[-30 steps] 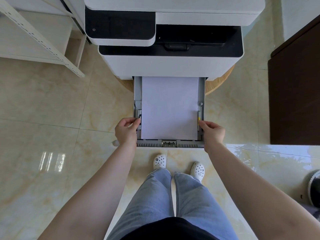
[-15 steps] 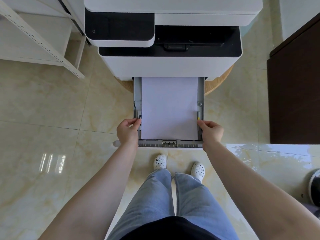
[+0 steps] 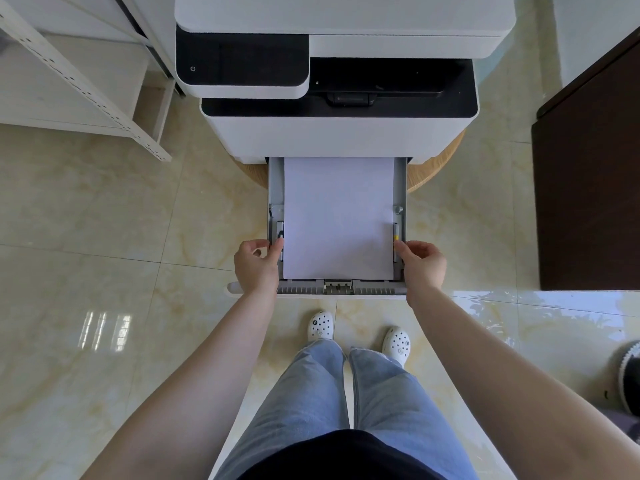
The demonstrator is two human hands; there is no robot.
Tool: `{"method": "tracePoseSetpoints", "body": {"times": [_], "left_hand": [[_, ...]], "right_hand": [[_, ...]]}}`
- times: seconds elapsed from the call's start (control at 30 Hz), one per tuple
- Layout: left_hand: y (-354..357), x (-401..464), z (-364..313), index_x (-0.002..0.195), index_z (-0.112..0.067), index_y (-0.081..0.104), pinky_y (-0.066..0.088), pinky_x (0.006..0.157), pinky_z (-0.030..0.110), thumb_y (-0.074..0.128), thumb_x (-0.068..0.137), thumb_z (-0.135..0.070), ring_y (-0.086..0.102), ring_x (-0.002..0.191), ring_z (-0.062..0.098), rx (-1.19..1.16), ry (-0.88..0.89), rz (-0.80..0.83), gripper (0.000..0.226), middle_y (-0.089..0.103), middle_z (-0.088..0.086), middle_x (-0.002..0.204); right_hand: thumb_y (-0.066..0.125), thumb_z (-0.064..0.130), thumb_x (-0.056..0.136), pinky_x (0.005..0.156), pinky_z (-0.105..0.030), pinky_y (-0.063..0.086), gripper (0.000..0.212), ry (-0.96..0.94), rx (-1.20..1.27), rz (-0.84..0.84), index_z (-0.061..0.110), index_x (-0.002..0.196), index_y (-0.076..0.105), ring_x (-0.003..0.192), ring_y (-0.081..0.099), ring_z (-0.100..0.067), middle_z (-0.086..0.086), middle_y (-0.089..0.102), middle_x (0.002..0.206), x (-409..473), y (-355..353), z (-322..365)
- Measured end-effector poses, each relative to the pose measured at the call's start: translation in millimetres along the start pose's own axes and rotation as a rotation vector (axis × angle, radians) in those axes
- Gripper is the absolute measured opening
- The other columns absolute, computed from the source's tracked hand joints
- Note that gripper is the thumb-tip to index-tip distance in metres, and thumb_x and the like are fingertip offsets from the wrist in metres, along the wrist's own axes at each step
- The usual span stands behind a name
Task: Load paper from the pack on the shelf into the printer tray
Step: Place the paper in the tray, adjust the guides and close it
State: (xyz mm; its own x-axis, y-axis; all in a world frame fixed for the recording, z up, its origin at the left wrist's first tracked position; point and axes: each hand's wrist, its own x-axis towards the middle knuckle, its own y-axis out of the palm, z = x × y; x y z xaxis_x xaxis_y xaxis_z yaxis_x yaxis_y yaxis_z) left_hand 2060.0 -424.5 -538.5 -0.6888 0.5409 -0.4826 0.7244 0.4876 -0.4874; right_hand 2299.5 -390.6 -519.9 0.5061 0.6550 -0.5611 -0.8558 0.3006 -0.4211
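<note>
Underfoot, glossy marbled floor tiles [image 3: 104,271]

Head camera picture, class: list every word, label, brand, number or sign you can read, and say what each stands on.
No words, brand names or numbers can be read.
Power symbol, a sign and not text: on the printer's black control panel, at its lower left corner.
Yellow mark on the paper tray's right guide: too small to read.

Glossy cream marble-patterned floor tiles [image 3: 104,237] catch bright window reflections. A white slotted-metal shelving rack [image 3: 79,84] stands at the left, a dark brown cabinet [image 3: 588,185] at the right, pale wall behind.
</note>
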Motion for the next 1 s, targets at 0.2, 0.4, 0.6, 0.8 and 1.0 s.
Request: {"method": "tracePoseSetpoints", "body": {"times": [0.2,0.4,0.6,0.8,1.0], "left_hand": [[-25,-50,-14,0.097,-0.013,0.056,0.045,0.071,0.021,0.068,0.084,-0.025,0.06,0.075,0.008,-0.157,0.069,0.211,0.021,0.063,-0.001,0.09],[-32,-90,27,0.099,0.0,0.064,0.054,0.068,0.023,0.059,0.09,-0.025,0.066,0.074,0.016,-0.173,-0.279,0.606,0.027,0.072,0.008,0.084],[-14,-69,53,0.107,-0.001,0.06,0.056,0.076,0.02,0.063,0.087,-0.011,0.071,0.086,0.014,-0.457,-0.482,0.549,0.022,0.07,0.013,0.1],[-9,-61,59,0.117,-0.001,0.056,0.052,0.086,0.023,0.063,0.083,0.002,0.062,0.109,0.022,-0.617,-0.456,0.528,0.034,0.067,0.008,0.11],[-9,-61,55,0.105,0.001,0.061,0.055,0.084,0.018,0.067,0.081,-0.001,0.065,0.103,0.022,-0.603,-0.361,0.47,0.025,0.069,0.011,0.104]], "right_hand": [[0.068,0.03,0.084,0.058,-0.022,0.045,0.027,-0.063,0.067,0.189,0.008,0.094,0.058,0.064,0.057,-0.012,-0.001,0.062,0.078,-39,-23,1],[0.065,0.036,0.086,0.061,-0.024,0.053,0.033,0.287,0.085,0.523,0.003,0.091,0.067,0.07,0.07,-0.018,-0.013,0.075,0.083,-69,-25,-53],[0.068,0.013,0.084,0.072,-0.024,0.059,0.047,0.466,0.446,0.473,-0.009,0.122,0.051,0.087,0.073,-0.021,-0.019,0.07,0.102,-44,-15,-75],[0.068,0.001,0.077,0.079,-0.025,0.058,0.034,0.475,0.631,0.497,-0.002,0.107,0.054,0.081,0.074,-0.017,-0.014,0.069,0.093,-37,-14,-77],[0.074,0.01,0.064,0.074,-0.022,0.058,0.039,0.365,0.648,0.496,0.0,0.097,0.056,0.08,0.073,-0.016,-0.009,0.072,0.081,-40,-13,-70]]}}
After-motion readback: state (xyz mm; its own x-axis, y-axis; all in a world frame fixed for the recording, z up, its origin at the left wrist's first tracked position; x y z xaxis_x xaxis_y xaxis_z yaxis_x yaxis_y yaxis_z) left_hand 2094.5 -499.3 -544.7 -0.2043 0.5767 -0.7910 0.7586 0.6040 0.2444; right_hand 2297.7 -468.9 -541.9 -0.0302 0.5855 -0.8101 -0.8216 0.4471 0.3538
